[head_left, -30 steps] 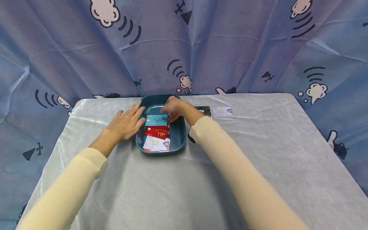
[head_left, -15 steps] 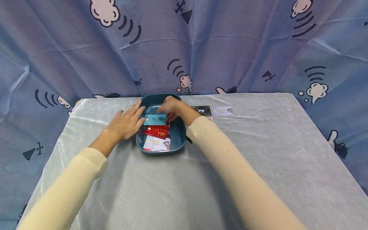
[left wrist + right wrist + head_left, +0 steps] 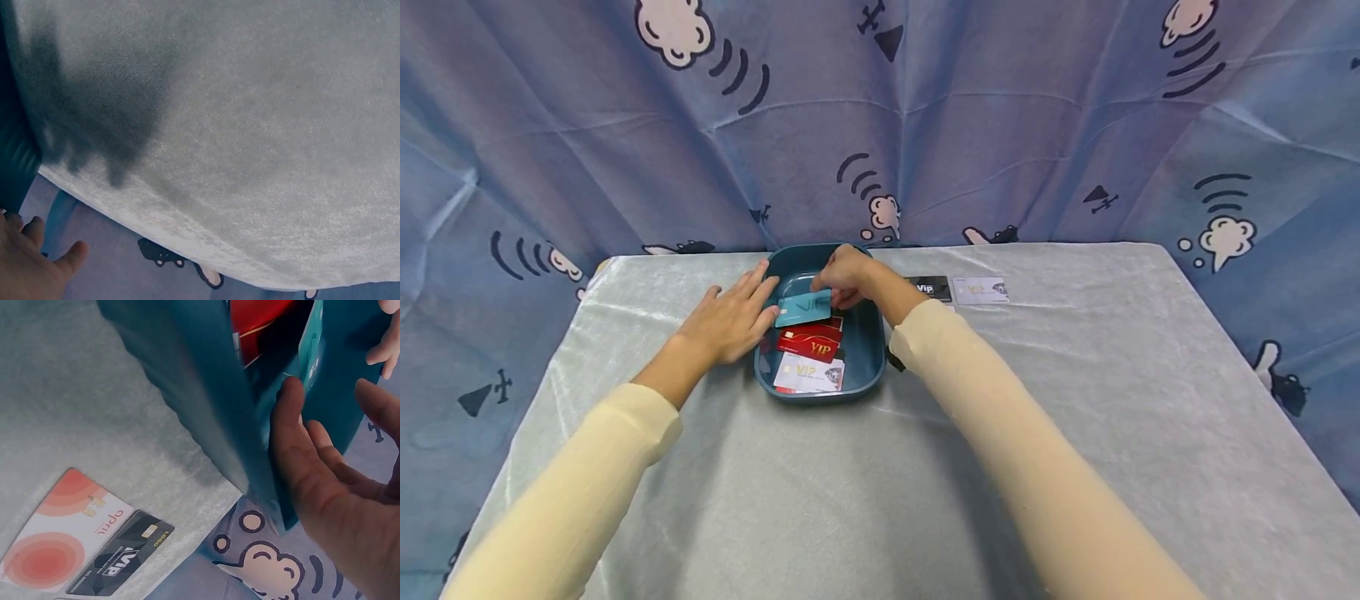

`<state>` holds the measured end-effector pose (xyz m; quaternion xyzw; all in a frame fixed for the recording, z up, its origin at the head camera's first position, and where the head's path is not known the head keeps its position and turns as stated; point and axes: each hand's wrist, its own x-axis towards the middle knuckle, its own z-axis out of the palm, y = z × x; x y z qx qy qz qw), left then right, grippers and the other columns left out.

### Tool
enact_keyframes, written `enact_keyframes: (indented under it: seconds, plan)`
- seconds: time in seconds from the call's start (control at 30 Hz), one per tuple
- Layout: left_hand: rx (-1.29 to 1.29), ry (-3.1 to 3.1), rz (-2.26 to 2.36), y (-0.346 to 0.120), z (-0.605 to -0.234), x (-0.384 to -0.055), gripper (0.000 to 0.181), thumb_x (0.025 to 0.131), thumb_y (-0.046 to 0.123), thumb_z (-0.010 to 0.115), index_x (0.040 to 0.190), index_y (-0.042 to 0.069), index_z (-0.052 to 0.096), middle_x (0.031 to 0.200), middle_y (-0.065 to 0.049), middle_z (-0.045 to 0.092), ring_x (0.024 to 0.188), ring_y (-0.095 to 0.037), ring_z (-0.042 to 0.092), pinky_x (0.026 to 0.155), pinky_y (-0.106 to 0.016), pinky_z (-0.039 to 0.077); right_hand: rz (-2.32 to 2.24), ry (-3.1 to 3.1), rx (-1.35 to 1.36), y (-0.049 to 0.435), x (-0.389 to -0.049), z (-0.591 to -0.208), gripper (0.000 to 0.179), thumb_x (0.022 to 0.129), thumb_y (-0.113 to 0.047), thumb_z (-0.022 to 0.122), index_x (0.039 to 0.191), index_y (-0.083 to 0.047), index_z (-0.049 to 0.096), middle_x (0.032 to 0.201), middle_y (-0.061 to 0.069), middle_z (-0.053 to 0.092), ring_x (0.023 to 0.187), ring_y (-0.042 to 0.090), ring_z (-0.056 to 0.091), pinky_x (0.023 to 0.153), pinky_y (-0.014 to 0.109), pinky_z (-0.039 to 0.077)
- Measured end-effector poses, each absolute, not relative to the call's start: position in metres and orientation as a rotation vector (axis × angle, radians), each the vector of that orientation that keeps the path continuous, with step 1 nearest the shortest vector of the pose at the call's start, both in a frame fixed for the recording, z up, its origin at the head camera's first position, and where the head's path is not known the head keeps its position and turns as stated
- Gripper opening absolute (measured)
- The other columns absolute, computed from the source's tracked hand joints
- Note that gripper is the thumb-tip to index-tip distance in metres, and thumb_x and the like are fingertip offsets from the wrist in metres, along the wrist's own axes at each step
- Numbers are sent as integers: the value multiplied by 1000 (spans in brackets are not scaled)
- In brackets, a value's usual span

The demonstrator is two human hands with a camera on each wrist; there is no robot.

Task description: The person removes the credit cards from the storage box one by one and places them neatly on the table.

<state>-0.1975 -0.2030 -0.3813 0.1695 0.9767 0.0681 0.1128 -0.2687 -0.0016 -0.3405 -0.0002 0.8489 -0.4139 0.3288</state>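
Observation:
A teal VIP card (image 3: 803, 307) sits tilted in the dark teal bin (image 3: 820, 398), its right end at the fingers of my right hand (image 3: 850, 277). In the right wrist view the card (image 3: 311, 347) stands nearly edge-on, its near end between the fingers; the exact contact is partly hidden. My left hand (image 3: 730, 321) rests with spread, straight fingers on the bin's left rim. Below the teal card lie red VIP cards (image 3: 811, 343) and a white VIP card (image 3: 808, 373), overlapping. The left wrist view catches only part of the left hand (image 3: 31, 259).
Right of the bin, a black VIP card (image 3: 931, 287) and a silver-white VIP card (image 3: 981, 290) lie on the grey cloth-covered table (image 3: 820, 500). A white card with red circles (image 3: 47, 550) lies beside the black one. A patterned curtain (image 3: 1037, 125) hangs behind the table.
The teal card has shifted left and its right end has tipped up, moving with my right hand. My left hand has stayed on the rim.

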Motion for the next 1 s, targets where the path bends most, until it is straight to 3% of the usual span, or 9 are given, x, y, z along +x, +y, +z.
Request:
enact_keyframes:
  seconds: [0.13,0.33,0.5,0.67,1.0]
  plan:
    - [496,2867,202,-204,-381,-198,63,107,40,29,159,7,20,167,-12,3,151,-37,13,114,-69,15,-1068,2274,-27,-4,-267,-340,37,94,-13,68,125,5,57,108,22,64,92,31,69,87,42,57]
    - [496,2861,208,-204,-382,-198,63,107,42,29,159,8,19,167,-12,2,151,-36,12,114,-69,14,-1004,2340,-60,-8,-266,-341,15,95,-2,63,108,6,68,96,14,63,81,24,63,84,39,58]
    - [494,2864,203,-204,-382,-198,63,107,41,29,159,8,19,167,-11,2,152,-35,12,114,-68,15,-967,2397,-79,-9,-266,-342,15,93,0,65,106,5,71,89,11,63,70,19,59,79,36,59]
    - [500,2863,187,-204,-381,-198,62,107,40,29,159,7,20,167,-12,2,151,-35,12,113,-69,15,-1010,2412,-76,-12,-266,-344,19,88,7,65,106,6,73,93,16,69,62,17,60,76,35,60]
    - [500,2862,197,-204,-382,-199,62,107,39,30,159,7,19,167,-12,2,152,-35,11,114,-69,14,-1043,2430,-86,-6,-266,-340,28,90,10,60,116,7,69,111,19,66,73,21,64,80,35,59]
